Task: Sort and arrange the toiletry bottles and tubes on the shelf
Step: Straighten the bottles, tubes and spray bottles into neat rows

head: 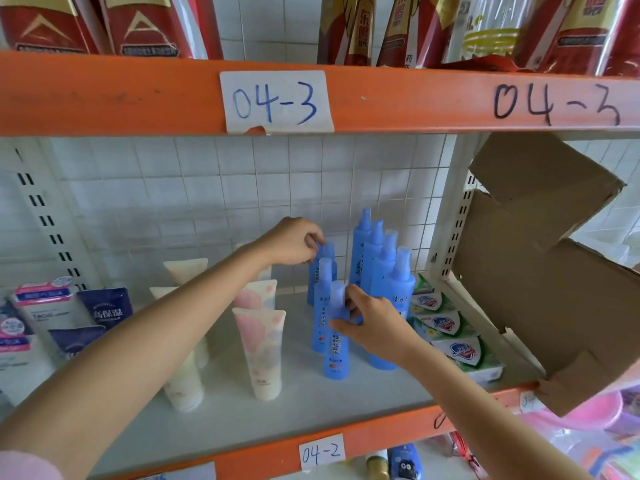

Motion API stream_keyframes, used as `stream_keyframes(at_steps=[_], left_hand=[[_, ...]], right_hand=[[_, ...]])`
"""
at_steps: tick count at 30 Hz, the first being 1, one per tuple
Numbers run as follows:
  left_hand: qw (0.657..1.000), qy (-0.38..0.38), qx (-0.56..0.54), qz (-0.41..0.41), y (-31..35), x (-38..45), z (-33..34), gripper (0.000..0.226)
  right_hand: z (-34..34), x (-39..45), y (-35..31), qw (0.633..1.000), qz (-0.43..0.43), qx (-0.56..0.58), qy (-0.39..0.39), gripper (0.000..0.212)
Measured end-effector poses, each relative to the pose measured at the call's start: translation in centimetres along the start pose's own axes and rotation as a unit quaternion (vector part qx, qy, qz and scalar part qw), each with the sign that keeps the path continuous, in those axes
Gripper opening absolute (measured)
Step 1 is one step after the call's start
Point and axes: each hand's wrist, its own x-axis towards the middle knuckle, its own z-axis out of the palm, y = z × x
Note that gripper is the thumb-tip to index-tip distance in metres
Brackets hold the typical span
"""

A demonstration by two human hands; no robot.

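Here the shelf (pixel 311 403) holds upright blue spray bottles (pixel 381 268) and pastel tubes (pixel 263 355); the left hand (pixel 294 242) pinches a rear bottle's cap (pixel 323 249), the right hand (pixel 375 323) grips the front bottle (pixel 335 351)

left hand (pixel 292 242), right hand (pixel 372 322) gripping blue bottles (pixel 334 344)

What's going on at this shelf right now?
A person is lining up blue spray bottles on a white shelf. The left hand grips the top of a rear blue bottle, while the right hand grips the front blue bottle. Taller blue bottles stand to the right, pastel tubes to the left.
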Motion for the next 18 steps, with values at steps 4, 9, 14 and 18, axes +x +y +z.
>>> stream_keyframes(at_steps=[4, 9, 14, 18], left_hand=[[0.999, -0.040, 0.012, 0.011, 0.2, -1.1, 0.5, 0.032], [0.998, -0.057, -0.009, 0.009, 0.1, -0.9, 1.1, 0.026], [0.997, -0.068, 0.040, 0.009, -0.2, -1.3, 2.6, 0.023], [0.998, -0.070, 0.000, -0.008, 0.1, -1.5, 2.5, 0.025]], right_hand=[[1.3, -0.8, 0.7, 0.999, 0.034, 0.001, -0.025, 0.030], [1.7, -1.2, 1.0, 0.999, 0.034, 0.031, -0.017, 0.031], [1.8, -1.2, 1.2, 0.999, 0.034, 0.032, -0.018, 0.028], [1.8, -0.9, 1.2, 0.998, 0.039, 0.039, -0.027, 0.033]])
